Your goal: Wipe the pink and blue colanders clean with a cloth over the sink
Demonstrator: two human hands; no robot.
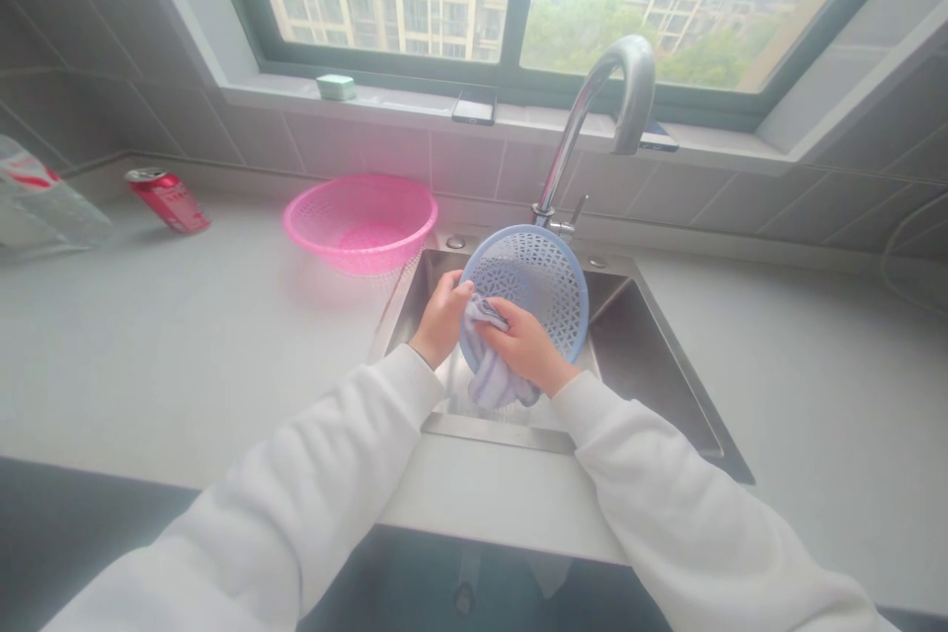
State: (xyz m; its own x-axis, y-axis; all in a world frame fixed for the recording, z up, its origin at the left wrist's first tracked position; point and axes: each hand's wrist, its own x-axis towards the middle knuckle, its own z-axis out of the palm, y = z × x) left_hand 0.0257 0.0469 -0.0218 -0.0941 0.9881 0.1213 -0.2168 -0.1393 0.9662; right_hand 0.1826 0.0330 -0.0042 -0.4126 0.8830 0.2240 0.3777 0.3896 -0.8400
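Observation:
Over the sink, a round blue plastic colander (564,281) is tilted so its inside faces me. My left hand (442,316) is closed on its left rim, thumb toward the inside. Bunched in my right hand (527,346) is a pale, greyish-white cloth (495,377), pressed to the colander's lower left edge. Part of the cloth hangs down below the rim. The fingers of my right hand are partly hidden by the cloth.
The steel sink (659,365) has a tall curved faucet (570,133) behind it. A pink colander (362,222) stands on the counter to the left, with a red can (172,200) and a clear plastic bottle (48,202) farther left. A phone (474,107) and a green-white box (336,87) lie on the windowsill.

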